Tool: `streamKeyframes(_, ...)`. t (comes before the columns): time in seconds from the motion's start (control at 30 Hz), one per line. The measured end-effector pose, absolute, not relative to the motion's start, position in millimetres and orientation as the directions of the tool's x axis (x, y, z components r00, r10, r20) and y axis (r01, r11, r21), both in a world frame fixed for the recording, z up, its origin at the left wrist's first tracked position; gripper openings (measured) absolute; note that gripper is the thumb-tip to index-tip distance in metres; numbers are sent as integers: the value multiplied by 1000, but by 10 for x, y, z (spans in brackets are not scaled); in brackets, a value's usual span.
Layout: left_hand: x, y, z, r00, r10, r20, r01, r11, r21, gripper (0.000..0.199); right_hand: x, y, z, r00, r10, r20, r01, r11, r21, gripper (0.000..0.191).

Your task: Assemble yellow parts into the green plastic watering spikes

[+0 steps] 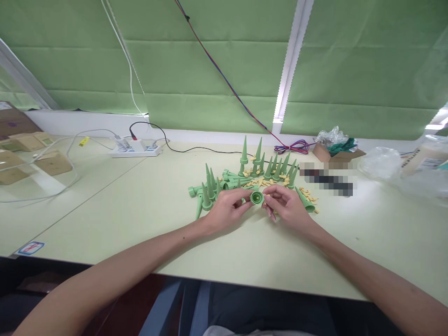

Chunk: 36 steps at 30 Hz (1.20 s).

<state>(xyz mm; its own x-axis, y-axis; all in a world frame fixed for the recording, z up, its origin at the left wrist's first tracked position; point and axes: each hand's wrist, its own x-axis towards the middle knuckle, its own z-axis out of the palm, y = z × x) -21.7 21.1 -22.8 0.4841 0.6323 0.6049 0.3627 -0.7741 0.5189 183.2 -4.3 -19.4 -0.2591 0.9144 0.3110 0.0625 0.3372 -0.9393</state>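
A green plastic plant-watering spike (257, 198) is gripped in my left hand (229, 205), its round open end turned toward me. Beside that rim, my right hand (285, 205) pinches thumb and fingers together on what looks like a small yellow plastic piece (267, 197), mostly covered by the fingertips. Several like green spikes (206, 198) stand or lie behind and around my hands. Among them small yellow pieces (261, 182) are scattered in a loose pile. One green spike (305, 199) lies with its wide end toward me, just past my right hand.
A white power strip (136, 149) with plugs and cables sits at the back left. Beige boxes (52, 163) are on the far left. Coiled red-blue wire (292, 147), a small cardboard box (336, 154) and clear plastic bags (380, 163) lie at the back right.
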Motion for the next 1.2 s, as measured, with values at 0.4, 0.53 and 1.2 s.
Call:
streamKeyframes(0.4, -227, 186, -202, 462, 684, 564, 407, -729, 551, 25, 1804, -34, -220, -330, 914, 238, 68, 274, -959, 32)
streamKeyframes(0.53, -236, 190, -211, 474, 698, 537, 423, -715, 556, 27, 1798, -41, -242, -363, 908, 208, 96, 258, -961, 34)
streamKeyframes(1.2, -232, 145, -167, 540, 717, 440, 411, -681, 606, 41, 1830, -45, -234, -325, 911, 252, 143, 311, -940, 33)
